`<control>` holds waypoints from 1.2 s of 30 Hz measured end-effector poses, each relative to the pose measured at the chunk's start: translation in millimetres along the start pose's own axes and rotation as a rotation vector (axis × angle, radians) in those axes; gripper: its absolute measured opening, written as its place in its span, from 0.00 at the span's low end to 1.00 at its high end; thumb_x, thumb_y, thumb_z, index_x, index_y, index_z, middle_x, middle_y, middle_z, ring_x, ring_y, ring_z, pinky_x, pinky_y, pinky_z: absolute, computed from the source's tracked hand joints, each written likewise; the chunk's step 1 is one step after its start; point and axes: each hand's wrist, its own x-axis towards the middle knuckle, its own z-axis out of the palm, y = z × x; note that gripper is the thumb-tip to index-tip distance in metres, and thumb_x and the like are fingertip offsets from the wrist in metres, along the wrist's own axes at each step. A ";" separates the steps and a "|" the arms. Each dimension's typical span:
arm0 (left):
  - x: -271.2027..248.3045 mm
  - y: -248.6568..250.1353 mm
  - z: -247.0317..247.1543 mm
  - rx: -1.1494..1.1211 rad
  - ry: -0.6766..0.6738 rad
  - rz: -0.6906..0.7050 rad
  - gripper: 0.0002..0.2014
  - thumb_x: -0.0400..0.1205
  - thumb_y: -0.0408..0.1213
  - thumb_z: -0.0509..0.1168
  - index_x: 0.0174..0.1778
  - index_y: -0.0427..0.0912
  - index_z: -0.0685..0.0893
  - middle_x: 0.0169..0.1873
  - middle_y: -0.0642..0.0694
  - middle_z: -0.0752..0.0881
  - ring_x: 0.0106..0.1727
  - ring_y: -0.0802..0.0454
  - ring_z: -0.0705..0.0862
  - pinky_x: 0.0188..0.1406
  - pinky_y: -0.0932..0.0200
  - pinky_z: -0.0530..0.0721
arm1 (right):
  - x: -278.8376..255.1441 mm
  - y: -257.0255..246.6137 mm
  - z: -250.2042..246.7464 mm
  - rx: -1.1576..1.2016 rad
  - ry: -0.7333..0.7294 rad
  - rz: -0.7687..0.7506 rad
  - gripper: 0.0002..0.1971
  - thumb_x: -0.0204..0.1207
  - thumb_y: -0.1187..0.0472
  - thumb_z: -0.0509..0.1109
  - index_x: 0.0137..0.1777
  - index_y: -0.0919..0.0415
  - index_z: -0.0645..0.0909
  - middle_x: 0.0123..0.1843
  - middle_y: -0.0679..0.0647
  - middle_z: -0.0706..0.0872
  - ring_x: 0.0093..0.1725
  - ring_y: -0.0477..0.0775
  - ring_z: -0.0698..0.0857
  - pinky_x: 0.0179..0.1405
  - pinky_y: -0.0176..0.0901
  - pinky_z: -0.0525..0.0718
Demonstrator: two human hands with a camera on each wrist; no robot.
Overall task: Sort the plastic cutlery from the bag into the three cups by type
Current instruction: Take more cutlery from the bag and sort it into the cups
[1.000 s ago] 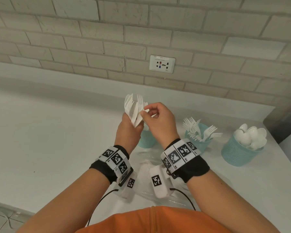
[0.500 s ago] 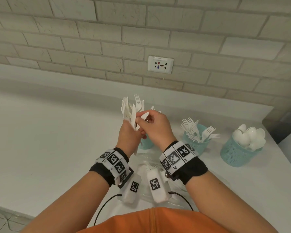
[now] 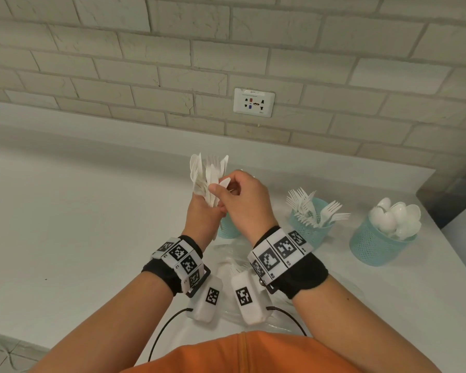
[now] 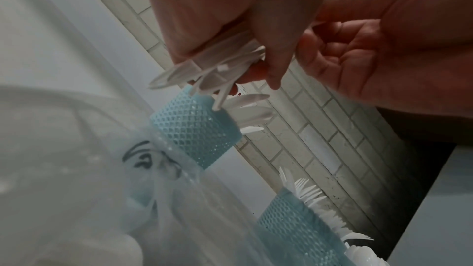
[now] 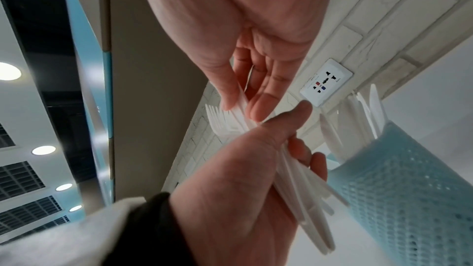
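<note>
My left hand grips a fanned bundle of white plastic cutlery, forks and knives mixed, upright above the counter. My right hand pinches one white piece at the bundle's right side between thumb and fingers. In the right wrist view the right fingers close on that piece just above the left hand and its bundle. Three teal mesh cups stand behind: the knife cup half hidden by my hands, the fork cup, and the spoon cup.
A clear plastic bag lies on the white counter below my wrists; it fills the lower left wrist view. A brick wall with a socket backs the counter. The counter's right edge is just past the spoon cup.
Both hands stay together above the knife cup. The right hand has worked one piece out to the right of the bundle, and the bundle's fan has narrowed a little.
</note>
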 end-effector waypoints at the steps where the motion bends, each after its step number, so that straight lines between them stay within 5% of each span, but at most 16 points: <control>1: -0.3 0.6 0.4 -0.013 -0.004 0.009 0.25 0.77 0.23 0.65 0.70 0.40 0.73 0.50 0.43 0.86 0.46 0.56 0.85 0.34 0.75 0.81 | -1.1 -2.1 -1.0 0.009 0.001 -0.001 0.06 0.74 0.56 0.75 0.41 0.56 0.81 0.33 0.44 0.82 0.35 0.46 0.83 0.38 0.33 0.81; 5: -1.5 5.1 1.4 -0.109 -0.050 0.086 0.20 0.78 0.24 0.66 0.61 0.49 0.76 0.43 0.46 0.85 0.40 0.54 0.83 0.34 0.71 0.82 | 0.1 -15.2 -11.9 0.019 0.067 -0.062 0.08 0.72 0.57 0.76 0.36 0.57 0.83 0.30 0.45 0.83 0.31 0.43 0.82 0.36 0.31 0.81; 9: 5.0 2.1 -0.5 -0.072 -0.093 0.089 0.18 0.80 0.39 0.68 0.66 0.43 0.78 0.47 0.45 0.85 0.43 0.53 0.84 0.36 0.62 0.87 | 5.1 -34.4 -28.2 0.037 0.145 -0.176 0.11 0.75 0.55 0.73 0.40 0.64 0.86 0.34 0.57 0.87 0.37 0.57 0.85 0.43 0.53 0.86; 15: 6.3 1.4 -7.5 -0.060 -0.090 0.027 0.12 0.82 0.45 0.64 0.53 0.39 0.78 0.24 0.51 0.76 0.29 0.53 0.77 0.24 0.71 0.78 | 19.6 -52.8 -54.9 0.100 0.253 -0.307 0.11 0.87 0.56 0.53 0.52 0.52 0.78 0.55 0.53 0.82 0.51 0.48 0.82 0.52 0.39 0.82; 18: 4.2 3.3 -11.4 -0.063 -0.137 0.030 0.15 0.82 0.51 0.62 0.40 0.42 0.74 0.21 0.48 0.73 0.25 0.53 0.74 0.22 0.71 0.74 | 26.9 -45.1 -58.6 0.190 0.195 -0.193 0.12 0.87 0.56 0.49 0.45 0.48 0.71 0.42 0.49 0.80 0.41 0.49 0.84 0.42 0.40 0.84; 21: 4.1 5.0 -11.5 -0.053 -0.185 0.024 0.18 0.82 0.55 0.61 0.34 0.46 0.74 0.20 0.48 0.73 0.22 0.56 0.73 0.26 0.68 0.75 | 28.4 -23.1 -47.2 0.118 0.110 -0.039 0.11 0.87 0.53 0.51 0.51 0.53 0.74 0.33 0.47 0.75 0.30 0.48 0.77 0.32 0.41 0.78; 24: 4.9 5.8 -9.4 -0.109 -0.246 0.006 0.20 0.79 0.59 0.61 0.35 0.43 0.77 0.20 0.51 0.72 0.22 0.56 0.72 0.32 0.58 0.76 | 24.3 -4.7 -32.9 0.065 0.006 0.069 0.14 0.81 0.48 0.62 0.57 0.57 0.80 0.38 0.46 0.82 0.36 0.46 0.81 0.39 0.42 0.79; 26: 3.5 8.9 -8.3 -0.141 -0.265 0.006 0.20 0.80 0.58 0.61 0.35 0.43 0.78 0.20 0.51 0.72 0.22 0.56 0.71 0.30 0.58 0.76 | 20.8 -1.6 -26.8 0.083 -0.036 0.101 0.12 0.77 0.51 0.68 0.53 0.58 0.85 0.42 0.51 0.88 0.43 0.50 0.86 0.46 0.46 0.83; 31: 0.6 15.6 -9.5 -0.134 -0.263 0.009 0.21 0.76 0.58 0.60 0.32 0.41 0.75 0.17 0.52 0.70 0.20 0.57 0.70 0.26 0.63 0.76 | 24.5 -10.6 -31.8 0.045 0.057 0.077 0.12 0.77 0.56 0.69 0.36 0.63 0.82 0.32 0.54 0.82 0.33 0.48 0.79 0.37 0.42 0.76; 36: 4.5 11.0 -23.3 -0.109 -0.168 0.003 0.19 0.84 0.49 0.60 0.29 0.44 0.71 0.16 0.55 0.69 0.19 0.58 0.68 0.19 0.68 0.73 | 45.1 -28.0 -51.3 0.093 0.237 -0.020 0.13 0.81 0.56 0.64 0.53 0.66 0.82 0.47 0.59 0.87 0.43 0.49 0.81 0.39 0.36 0.76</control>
